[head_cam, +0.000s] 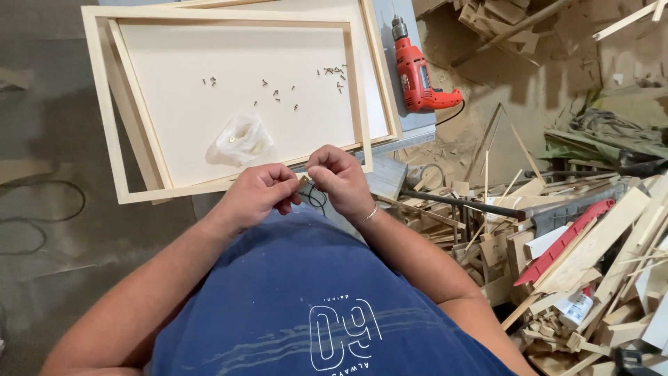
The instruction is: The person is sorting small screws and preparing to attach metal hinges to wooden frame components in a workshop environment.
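Note:
My left hand point(259, 195) and my right hand point(339, 178) meet in front of my chest, fingertips pinched together on a small brass-coloured metal fitting point(304, 181). A loop of dark wire or cord point(316, 198) hangs just below it. Both hands hover at the near edge of a pale wooden frame point(104, 104) lying flat with a white backing board point(229, 83). Several small screws point(278, 92) lie scattered on the board, and a small clear plastic bag point(242, 139) rests close to my hands.
A red electric drill point(417, 73) lies to the right of the frame on the table edge. A heap of wood offcuts and strips point(577, 237) fills the floor at right. A dark cable point(42, 216) loops on the grey floor at left.

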